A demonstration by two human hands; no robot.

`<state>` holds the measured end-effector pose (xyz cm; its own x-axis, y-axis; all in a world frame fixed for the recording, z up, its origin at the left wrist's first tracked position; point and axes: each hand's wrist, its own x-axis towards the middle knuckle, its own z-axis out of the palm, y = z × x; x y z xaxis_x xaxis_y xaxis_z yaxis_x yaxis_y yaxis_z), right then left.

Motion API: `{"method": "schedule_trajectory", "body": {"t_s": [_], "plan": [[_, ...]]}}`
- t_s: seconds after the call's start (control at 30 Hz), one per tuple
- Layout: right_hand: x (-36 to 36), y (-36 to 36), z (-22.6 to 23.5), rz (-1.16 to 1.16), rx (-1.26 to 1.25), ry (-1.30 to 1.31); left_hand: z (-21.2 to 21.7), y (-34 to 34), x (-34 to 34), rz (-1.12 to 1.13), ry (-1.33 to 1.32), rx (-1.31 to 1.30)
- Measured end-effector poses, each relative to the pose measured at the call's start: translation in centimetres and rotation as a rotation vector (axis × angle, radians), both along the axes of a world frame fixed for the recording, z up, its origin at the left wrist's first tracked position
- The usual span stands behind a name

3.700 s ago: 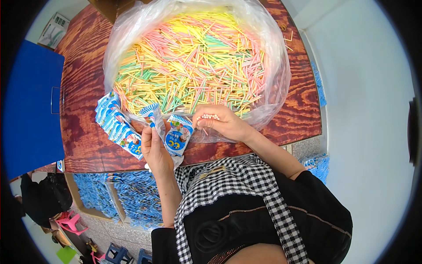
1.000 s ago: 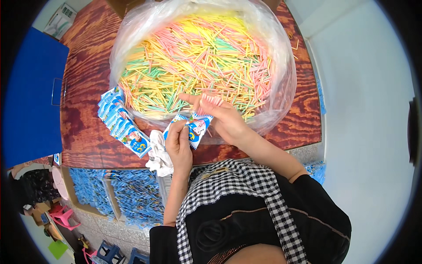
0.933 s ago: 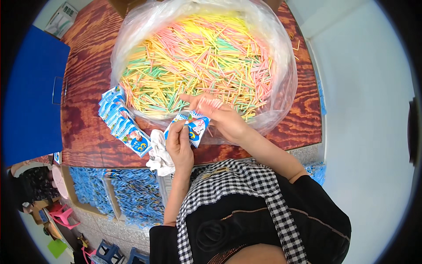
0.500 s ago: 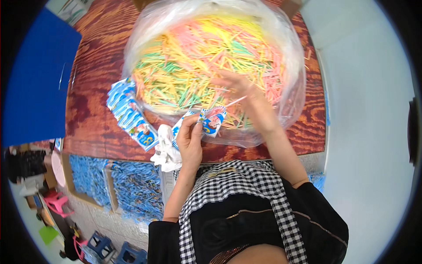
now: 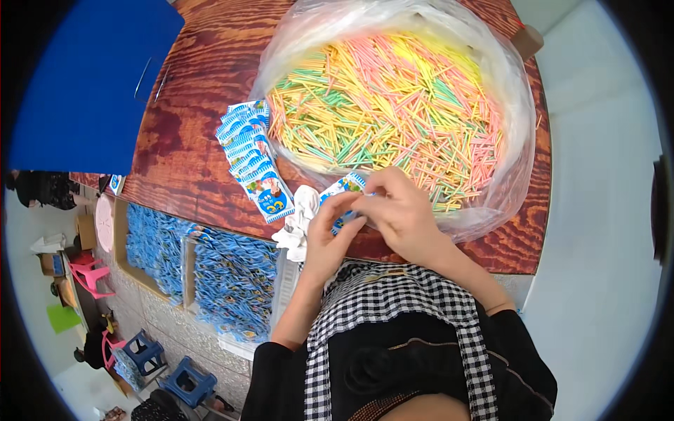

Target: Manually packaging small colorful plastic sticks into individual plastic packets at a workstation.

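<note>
My left hand (image 5: pixel 333 235) and my right hand (image 5: pixel 401 219) meet at the table's near edge, fingertips pinched close together. Only a sliver of blue shows between them, from the small printed packet in my left hand; the rest is hidden by my fingers. What my right fingers pinch cannot be seen. Just beyond my hands lies another blue-and-white packet (image 5: pixel 347 184). Behind them is a large clear plastic bag (image 5: pixel 523 140), open and full of thin sticks (image 5: pixel 393 105) in yellow, pink, orange and green. Left of it, several blue-and-white packets (image 5: pixel 256 165) lie in an overlapping row.
A crumpled white cloth (image 5: pixel 298 221) is beside my left hand. The wood-grain table (image 5: pixel 182 126) carries a blue panel (image 5: pixel 84 84) at its left. Below stand boxes of blue packets (image 5: pixel 232 281), with blue stools (image 5: pixel 186 382) farther off. A pale wall (image 5: pixel 597 210) borders the right.
My right hand has come down from over the sticks to my left hand, and its fingers have closed. The held packet, visible before, is now mostly covered. The whole view has shifted.
</note>
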<state>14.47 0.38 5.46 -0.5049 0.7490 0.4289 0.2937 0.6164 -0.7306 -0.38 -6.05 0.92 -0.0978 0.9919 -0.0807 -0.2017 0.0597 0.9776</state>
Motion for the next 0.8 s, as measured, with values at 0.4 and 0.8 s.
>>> {"method": "schedule_trajectory", "body": {"t_s": [0.4,0.8], "plan": [[-3.5,0.0,0.4,0.063,0.061,0.138,0.3,-2.7,-3.6,0.112,-0.087,0.026],[1.9,1.4,-1.9,-0.101,-0.5,0.357,0.4,-1.2,-9.0,0.358,0.03,0.118]]}}
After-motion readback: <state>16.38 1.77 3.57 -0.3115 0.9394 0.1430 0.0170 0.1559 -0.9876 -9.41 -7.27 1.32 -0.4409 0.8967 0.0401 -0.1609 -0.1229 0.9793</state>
